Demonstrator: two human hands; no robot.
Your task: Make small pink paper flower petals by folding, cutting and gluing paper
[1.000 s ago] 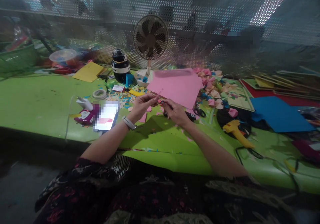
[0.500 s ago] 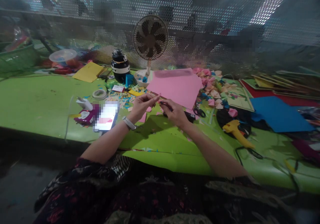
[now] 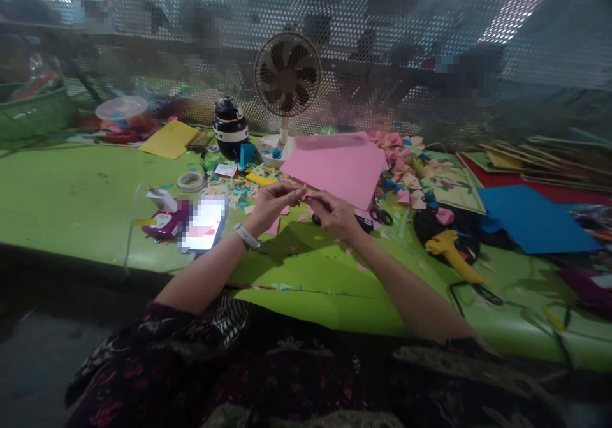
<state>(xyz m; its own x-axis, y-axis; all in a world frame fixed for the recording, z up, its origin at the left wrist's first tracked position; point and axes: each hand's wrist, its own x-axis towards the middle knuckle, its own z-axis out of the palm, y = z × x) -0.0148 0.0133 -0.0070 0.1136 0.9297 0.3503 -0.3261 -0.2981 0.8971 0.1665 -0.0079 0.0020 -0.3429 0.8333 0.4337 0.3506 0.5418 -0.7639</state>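
My left hand [image 3: 273, 205], with a white watch [image 3: 247, 236] on its wrist, pinches something small that looks pinkish. Close to its right, my right hand [image 3: 335, 214] is also closed at the fingertips, on something too small to make out. Both sets of fingertips nearly meet over the front edge of a large pink sheet [image 3: 337, 163]. Under and beside the hands lie small pink paper pieces [image 3: 273, 226]. A black object [image 3: 364, 222] and black-handled scissors [image 3: 381, 215] lie just right of my right hand.
A lit phone [image 3: 206, 222], tape roll [image 3: 190, 181] and purple item [image 3: 165, 222] lie left. Behind stand a black jar [image 3: 230, 129] and a fan [image 3: 287, 77]. Rightward are paper flowers [image 3: 411, 176], a yellow glue gun [image 3: 454, 256] with its cable, and a blue sheet [image 3: 535, 217].
The fingertips of my right hand have shifted slightly, and a bit of pink now shows between the two hands. Both arms have stayed almost where they were.
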